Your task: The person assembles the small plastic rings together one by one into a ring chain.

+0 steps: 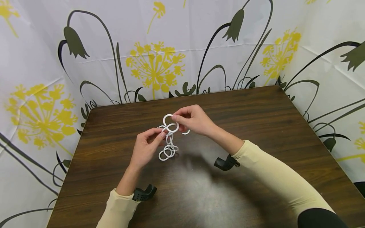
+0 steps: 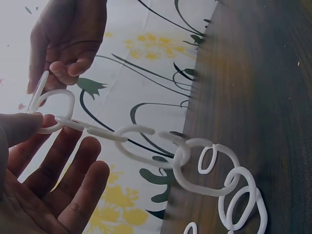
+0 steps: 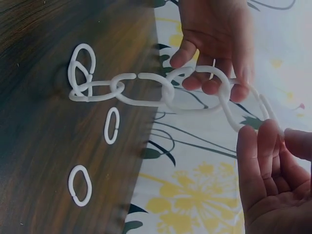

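We saw the left hand [image 1: 144,147] and right hand [image 1: 196,121] pinch a smooth white chain [image 3: 141,103] over the wood-grained table [image 1: 256,126], where only the right wrist view showed two loose oval links [image 3: 89,184] whole.

This looks like a curtained-off recording corner; whether it stands in a home, a lab or an office cannot be told. A creased white fabric hanging [image 1: 194,28], printed with yellow dandelion-like heads [image 1: 155,68] at 11 o'clock and olive-green bell-shaped blooms [image 1: 236,25] at 1 o'clock, encloses the view from 9 round through 12 to 3 o'clock, in the manner of a backdrop. A dark brown wood-grain table [image 1: 271,126] fits into this enclosure, its far edge running from 9 to between 2 and 3 o'clock. Black curved wrist-worn cameras, one at 7 o'clock [image 1: 146,192] and another between 4 and 5, point to filming.
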The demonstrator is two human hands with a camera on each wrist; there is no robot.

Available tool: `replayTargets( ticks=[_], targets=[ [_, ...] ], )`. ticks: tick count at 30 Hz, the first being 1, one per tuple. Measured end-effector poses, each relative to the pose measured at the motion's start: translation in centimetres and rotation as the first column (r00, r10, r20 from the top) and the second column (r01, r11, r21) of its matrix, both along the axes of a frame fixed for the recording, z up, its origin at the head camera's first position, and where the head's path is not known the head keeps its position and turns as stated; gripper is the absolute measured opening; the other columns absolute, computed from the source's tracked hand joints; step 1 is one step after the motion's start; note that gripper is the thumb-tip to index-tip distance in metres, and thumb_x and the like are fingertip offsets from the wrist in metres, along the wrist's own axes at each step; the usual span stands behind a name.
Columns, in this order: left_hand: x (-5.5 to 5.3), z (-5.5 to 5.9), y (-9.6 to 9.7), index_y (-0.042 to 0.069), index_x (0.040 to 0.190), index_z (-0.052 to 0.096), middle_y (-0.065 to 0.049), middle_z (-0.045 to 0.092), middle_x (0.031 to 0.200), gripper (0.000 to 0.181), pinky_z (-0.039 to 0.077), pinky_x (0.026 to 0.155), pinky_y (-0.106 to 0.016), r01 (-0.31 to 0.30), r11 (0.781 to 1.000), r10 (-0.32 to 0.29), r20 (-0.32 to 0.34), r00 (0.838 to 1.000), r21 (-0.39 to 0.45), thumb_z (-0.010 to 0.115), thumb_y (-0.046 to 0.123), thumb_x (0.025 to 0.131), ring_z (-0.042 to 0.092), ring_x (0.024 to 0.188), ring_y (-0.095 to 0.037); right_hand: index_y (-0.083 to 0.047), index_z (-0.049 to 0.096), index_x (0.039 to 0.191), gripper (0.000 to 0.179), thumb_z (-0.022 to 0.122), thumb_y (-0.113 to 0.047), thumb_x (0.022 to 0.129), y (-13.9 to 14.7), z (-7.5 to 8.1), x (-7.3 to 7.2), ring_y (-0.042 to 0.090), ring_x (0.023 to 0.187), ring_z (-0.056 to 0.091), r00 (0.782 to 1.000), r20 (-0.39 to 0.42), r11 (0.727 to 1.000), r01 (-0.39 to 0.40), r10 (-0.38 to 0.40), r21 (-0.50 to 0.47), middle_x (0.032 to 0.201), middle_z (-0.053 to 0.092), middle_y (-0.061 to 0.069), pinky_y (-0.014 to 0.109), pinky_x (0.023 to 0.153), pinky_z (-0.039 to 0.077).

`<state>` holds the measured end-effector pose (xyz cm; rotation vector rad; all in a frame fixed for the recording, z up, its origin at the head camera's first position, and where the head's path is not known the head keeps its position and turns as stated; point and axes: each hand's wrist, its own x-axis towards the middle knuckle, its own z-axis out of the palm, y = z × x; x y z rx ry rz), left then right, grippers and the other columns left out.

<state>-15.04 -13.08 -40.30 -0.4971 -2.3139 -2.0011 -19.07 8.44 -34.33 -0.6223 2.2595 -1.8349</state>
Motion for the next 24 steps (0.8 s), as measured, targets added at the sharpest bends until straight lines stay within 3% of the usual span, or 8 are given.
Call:
replayTargets(
  ticks=[6, 10, 14, 21, 24],
  targets=[
    [0.09, 0.24, 0.20, -0.007, 0.107, 0.069, -0.023, 0.069, 0.098, 0.017, 0.059, 0.067, -0.032, -0.003, 1.000, 0.003, -0.007, 1.000, -0.006, 0.062, 0.004, 0.096, 0.068, 0.080, -0.020, 0.001, 0.073, 0.093, 0.014, 0.066, -0.011, 0.094, 0.10, -0.30, 0.00, 0.015, 0.054, 0.060, 1.000, -0.002, 0.999, 0.028, -0.028, 0.045, 0.061, 0.064, 0.007, 0.048, 0.059, 0.056],
    [0.16, 0.18, 0.26, -0.009, 0.107, 0.068, -0.021, 0.070, 0.096, 0.018, 0.059, 0.066, -0.032, 0.000, 1.000, 0.000, -0.011, 1.000, -0.004, 0.063, 0.005, 0.096, 0.068, 0.079, -0.018, 0.000, 0.073, 0.091, 0.013, 0.067, -0.011, 0.093, 0.15, -0.39, -0.04, 0.015, 0.053, 0.060, 0.999, -0.004, 0.996, 0.044, -0.044, 0.073, 0.061, 0.064, 0.007, 0.049, 0.061, 0.056],
    [0.00, -0.31, 0.13, -0.008, 0.107, 0.068, -0.016, 0.071, 0.097, 0.019, 0.059, 0.067, -0.033, -0.001, 1.000, 0.001, -0.008, 1.000, 0.001, 0.064, 0.006, 0.096, 0.068, 0.080, -0.019, 0.000, 0.074, 0.090, 0.012, 0.068, -0.011, 0.092, 0.12, -0.46, -0.05, 0.015, 0.053, 0.061, 0.998, -0.008, 0.994, 0.057, -0.056, 0.091, 0.060, 0.064, 0.007, 0.047, 0.060, 0.057],
    [0.18, -0.29, -0.08, -0.005, 0.108, 0.070, -0.020, 0.071, 0.102, 0.018, 0.059, 0.069, -0.033, -0.002, 1.000, 0.002, -0.005, 1.000, 0.000, 0.064, 0.006, 0.095, 0.069, 0.082, -0.022, -0.003, 0.075, 0.090, 0.011, 0.070, -0.013, 0.091, 0.02, -0.65, -0.06, 0.020, 0.055, 0.063, 0.997, -0.018, 0.988, 0.075, -0.073, 0.134, 0.061, 0.065, 0.005, 0.028, 0.052, 0.052],
    [0.16, -0.38, -0.15, -0.005, 0.109, 0.070, -0.021, 0.070, 0.104, 0.019, 0.059, 0.069, -0.031, 0.001, 1.000, -0.001, -0.009, 1.000, 0.002, 0.064, 0.006, 0.095, 0.069, 0.083, -0.019, -0.003, 0.075, 0.090, 0.012, 0.071, -0.014, 0.090, 0.08, -0.73, -0.12, 0.023, 0.056, 0.064, 0.996, -0.039, 0.983, 0.091, -0.086, 0.160, 0.060, 0.065, 0.004, 0.026, 0.051, 0.050]
  ],
)
